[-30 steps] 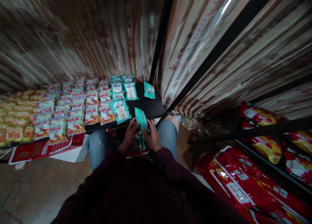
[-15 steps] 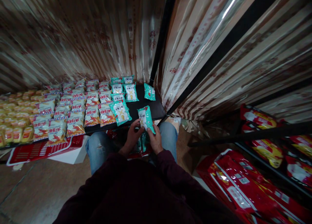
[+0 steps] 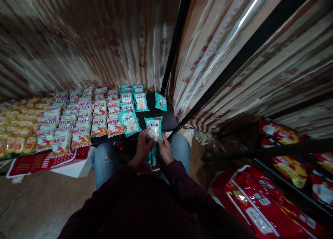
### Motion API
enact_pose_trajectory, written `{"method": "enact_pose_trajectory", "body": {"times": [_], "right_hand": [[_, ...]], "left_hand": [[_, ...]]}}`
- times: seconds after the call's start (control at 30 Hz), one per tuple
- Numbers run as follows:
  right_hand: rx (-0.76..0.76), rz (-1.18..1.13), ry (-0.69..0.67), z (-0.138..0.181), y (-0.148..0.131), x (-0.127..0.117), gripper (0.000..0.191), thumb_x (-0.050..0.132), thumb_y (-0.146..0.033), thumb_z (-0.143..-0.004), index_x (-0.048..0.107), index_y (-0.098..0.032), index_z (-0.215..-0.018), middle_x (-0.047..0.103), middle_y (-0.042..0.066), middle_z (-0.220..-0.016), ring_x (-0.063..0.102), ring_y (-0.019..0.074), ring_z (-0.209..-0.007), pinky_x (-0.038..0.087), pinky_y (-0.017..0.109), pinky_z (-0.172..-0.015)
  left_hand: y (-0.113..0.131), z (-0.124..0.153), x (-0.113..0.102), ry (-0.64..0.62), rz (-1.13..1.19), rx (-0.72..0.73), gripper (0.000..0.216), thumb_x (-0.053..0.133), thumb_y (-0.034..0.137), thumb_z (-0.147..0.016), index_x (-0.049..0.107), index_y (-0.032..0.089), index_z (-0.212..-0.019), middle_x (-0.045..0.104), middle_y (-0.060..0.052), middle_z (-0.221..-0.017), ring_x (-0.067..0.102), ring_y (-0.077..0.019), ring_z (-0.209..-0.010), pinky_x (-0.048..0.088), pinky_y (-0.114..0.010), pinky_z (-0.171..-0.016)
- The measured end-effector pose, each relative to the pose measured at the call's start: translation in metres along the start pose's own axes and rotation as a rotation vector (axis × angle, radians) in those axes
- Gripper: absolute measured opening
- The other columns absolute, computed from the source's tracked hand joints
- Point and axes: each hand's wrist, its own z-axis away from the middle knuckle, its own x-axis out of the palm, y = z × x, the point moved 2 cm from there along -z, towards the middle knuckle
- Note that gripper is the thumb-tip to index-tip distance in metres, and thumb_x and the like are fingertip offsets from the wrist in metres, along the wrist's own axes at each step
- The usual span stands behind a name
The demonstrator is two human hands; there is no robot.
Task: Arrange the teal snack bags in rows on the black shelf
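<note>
Between my two hands is a teal-and-white snack bag point(image 3: 153, 127), its printed front facing up, near the front edge of the black shelf point(image 3: 168, 119). My left hand point(image 3: 144, 145) grips its lower left side, and my right hand point(image 3: 164, 148) grips its lower right corner. To the left of it on the shelf lie several matching teal bags, the closest being a teal bag point(image 3: 129, 122). A single teal bag point(image 3: 161, 101) rests apart at the back right. Below my hands, partly hidden, more teal bags point(image 3: 152, 157) show between my knees.
Rows of white-and-orange snack bags point(image 3: 99, 125) and small yellow packs point(image 3: 20, 144) fill the shelf leftward. A red basket point(image 3: 47, 162) sits beneath. Black posts point(image 3: 192, 110) rise at the right corner. Large red bags point(image 3: 262, 201) lie at lower right, beside a rack of red-yellow bags point(image 3: 288, 166).
The held teal bag has turned from a tilt to nearly straight, its front now fully showing. Both hands still hold it, and the view has shifted slightly.
</note>
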Motion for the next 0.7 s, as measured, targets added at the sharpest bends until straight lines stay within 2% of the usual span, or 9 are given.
{"method": "enact_pose_trajectory", "body": {"times": [0.23,0.37,0.47,0.6,0.7], "right_hand": [[0.006,0.061,0.015,-0.018,0.009,0.002,0.052,0.046,-0.049,-0.087,0.054,-0.019,-0.129,0.062,0.01,-0.126,0.059,0.0234,-0.112,0.048,0.043,-0.098],[0.004,0.05,0.004,-0.026,0.005,0.006,0.054,0.044,-0.049,-0.088,0.05,-0.02,-0.133,0.064,0.01,-0.12,0.065,0.0212,-0.096,0.055,0.037,-0.082],[-0.018,0.078,0.021,-0.033,0.002,0.009,0.053,0.044,-0.048,-0.088,0.05,-0.022,-0.134,0.067,0.008,-0.113,0.065,0.0203,-0.088,0.056,0.034,-0.074],[-0.033,0.069,0.009,-0.044,0.0,0.014,0.051,0.044,-0.046,-0.089,0.051,-0.022,-0.132,0.069,0.008,-0.108,0.066,0.0204,-0.086,0.056,0.034,-0.073],[-0.046,0.076,-0.003,-0.054,0.001,0.018,0.05,0.042,-0.046,-0.089,0.052,-0.02,-0.131,0.067,0.009,-0.114,0.065,0.0214,-0.094,0.055,0.035,-0.079]], "left_hand": [[-0.005,-0.006,0.001,0.036,-0.064,0.011,0.048,0.058,0.017,-0.079,0.054,0.023,-0.126,0.051,-0.01,-0.13,0.048,-0.0229,-0.124,0.037,-0.043,-0.109],[-0.005,-0.013,0.003,0.04,-0.077,0.028,0.048,0.053,0.016,-0.081,0.052,0.023,-0.128,0.05,-0.01,-0.135,0.045,-0.0235,-0.128,0.035,-0.044,-0.111],[-0.006,-0.018,0.004,0.056,-0.114,0.038,0.049,0.05,0.015,-0.081,0.05,0.023,-0.13,0.05,-0.01,-0.137,0.043,-0.0246,-0.131,0.034,-0.045,-0.112],[-0.007,-0.026,0.006,0.096,-0.165,0.068,0.05,0.048,0.015,-0.082,0.048,0.02,-0.131,0.048,-0.013,-0.14,0.039,-0.0261,-0.135,0.032,-0.047,-0.113],[-0.008,-0.032,0.008,0.115,-0.182,0.085,0.049,0.047,0.016,-0.082,0.048,0.018,-0.131,0.047,-0.014,-0.14,0.037,-0.0267,-0.136,0.031,-0.048,-0.114]]}}
